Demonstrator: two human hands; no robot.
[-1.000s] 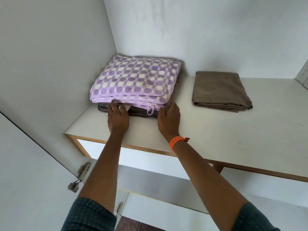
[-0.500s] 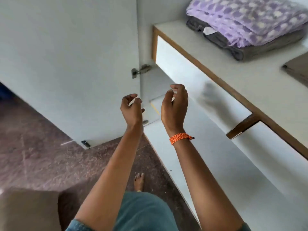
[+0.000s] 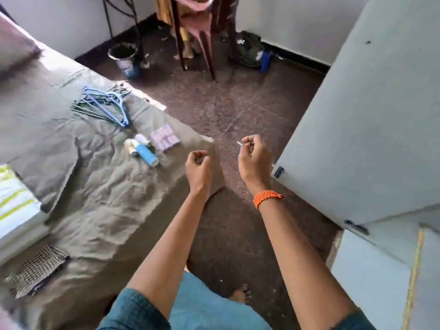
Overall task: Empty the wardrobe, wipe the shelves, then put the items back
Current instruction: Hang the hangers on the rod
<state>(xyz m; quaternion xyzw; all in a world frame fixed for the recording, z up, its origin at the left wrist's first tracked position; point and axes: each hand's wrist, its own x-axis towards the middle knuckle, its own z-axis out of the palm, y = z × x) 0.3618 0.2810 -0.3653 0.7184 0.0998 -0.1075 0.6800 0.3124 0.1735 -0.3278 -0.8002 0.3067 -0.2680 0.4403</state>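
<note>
I face the bed (image 3: pixel 107 210), which has a grey-green sheet, with the wardrobe off to my right. On the sheet lie a bunch of blue hangers (image 3: pixel 102 106), two small bottles (image 3: pixel 141 150), a flat purple box (image 3: pixel 165 140), a checked cloth (image 3: pixel 35 265) and a white-and-green striped bundle (image 3: pixel 14 206). My left hand (image 3: pixel 197 165) hovers over the bed's corner with its fingers curled in. My right hand (image 3: pixel 254 153), with an orange wrist band, hangs over the floor, fingers curled too. I see nothing in either hand.
The open white wardrobe door (image 3: pixel 369 115) stands close on the right, with a lower wardrobe panel (image 3: pixel 381 270) beneath it. Dark floor (image 3: pixel 238 103) lies between bed and door. At the back are a pink chair (image 3: pixel 197 25), a bucket (image 3: pixel 125 59) and a bag (image 3: pixel 250 48).
My hands left the purple spotted towel stack on the shelf and drew back with curled fingers. My view swung left and down from the wardrobe to the bed and floor.
</note>
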